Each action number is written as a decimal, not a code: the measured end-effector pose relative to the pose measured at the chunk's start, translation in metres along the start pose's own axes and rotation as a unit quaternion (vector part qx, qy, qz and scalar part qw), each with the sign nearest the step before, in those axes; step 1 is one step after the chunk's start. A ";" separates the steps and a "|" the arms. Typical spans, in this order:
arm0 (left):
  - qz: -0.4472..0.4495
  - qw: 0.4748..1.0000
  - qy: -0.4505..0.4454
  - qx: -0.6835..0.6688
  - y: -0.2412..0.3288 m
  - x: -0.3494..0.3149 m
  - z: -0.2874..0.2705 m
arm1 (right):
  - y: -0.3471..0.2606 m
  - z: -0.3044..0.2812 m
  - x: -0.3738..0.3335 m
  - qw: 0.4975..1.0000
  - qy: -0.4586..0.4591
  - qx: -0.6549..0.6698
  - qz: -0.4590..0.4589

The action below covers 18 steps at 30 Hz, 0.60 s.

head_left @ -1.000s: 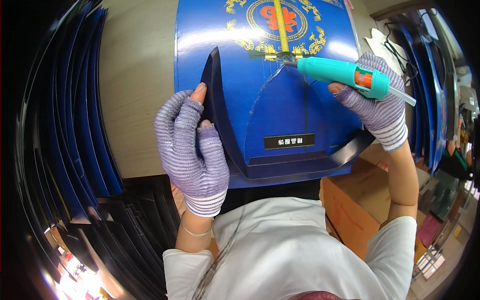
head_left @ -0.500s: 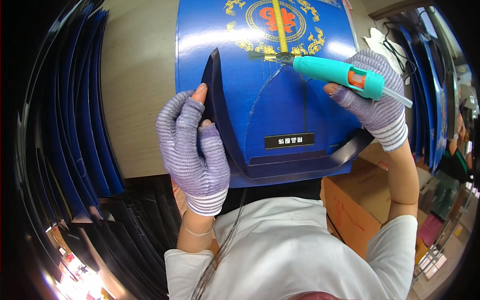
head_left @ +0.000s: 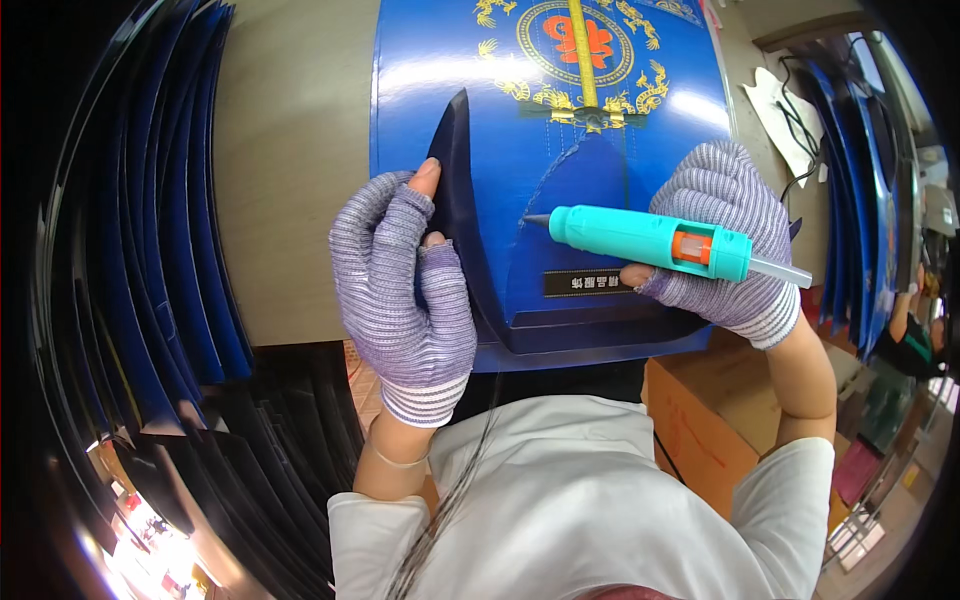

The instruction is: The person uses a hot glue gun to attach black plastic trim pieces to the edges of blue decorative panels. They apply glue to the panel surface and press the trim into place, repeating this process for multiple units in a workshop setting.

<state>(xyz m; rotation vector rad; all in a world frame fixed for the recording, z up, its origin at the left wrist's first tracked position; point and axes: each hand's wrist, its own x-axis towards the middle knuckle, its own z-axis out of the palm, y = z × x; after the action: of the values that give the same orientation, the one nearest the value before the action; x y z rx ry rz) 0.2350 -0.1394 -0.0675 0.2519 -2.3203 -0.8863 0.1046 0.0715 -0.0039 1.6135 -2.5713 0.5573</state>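
Note:
My right hand (head_left: 728, 215), in a grey-and-white striped glove with bare fingertips, grips a teal glue gun (head_left: 610, 232). A clear glue stick pokes out of its back end, and its dark nozzle points left, at a pale line of glue on the blue panel (head_left: 430, 90). My left hand (head_left: 405, 285), gloved alike, pinches the raised dark blue flap (head_left: 458, 190) at the left of a collar-shaped piece. A black label (head_left: 575, 284) with pale print sits low on the panel, partly covered by my right thumb. Gold dragons and a red emblem (head_left: 580, 45) decorate the panel's far part.
Stacked blue boards (head_left: 180, 200) stand along the left, with dark sheets (head_left: 290, 430) below them. A cardboard box (head_left: 715, 410) is under the table (head_left: 290, 150) at right. More blue boards (head_left: 845, 200), a white paper (head_left: 785, 115) and a black cable lie to the right.
The glue gun has moved down and left, its nozzle going from the foot of the yellow strip to the glue line. The panel and my left hand have shifted slightly right.

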 end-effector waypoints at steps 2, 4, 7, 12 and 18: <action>-0.003 1.000 -0.002 0.002 0.000 0.000 -0.001 | 0.000 0.001 0.002 1.000 -0.009 -0.010 0.021; -0.002 1.000 0.002 -0.008 0.000 0.000 0.000 | 0.001 0.003 0.003 0.999 0.008 -0.010 0.032; 0.001 1.000 0.019 -0.024 -0.002 0.001 0.003 | 0.009 -0.001 0.003 0.999 0.017 -0.038 0.026; -0.010 0.999 0.018 -0.033 0.000 0.001 0.002 | 0.022 -0.005 -0.008 0.990 0.042 -0.007 0.136; -0.013 1.000 0.003 -0.024 0.001 0.001 0.001 | 0.035 -0.009 -0.013 0.989 0.081 -0.031 0.118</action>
<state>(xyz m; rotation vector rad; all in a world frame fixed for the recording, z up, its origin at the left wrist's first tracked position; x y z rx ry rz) 0.2339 -0.1386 -0.0666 0.2652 -2.2930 -0.9514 0.0783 0.0996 -0.0085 1.1989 -2.6431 0.5906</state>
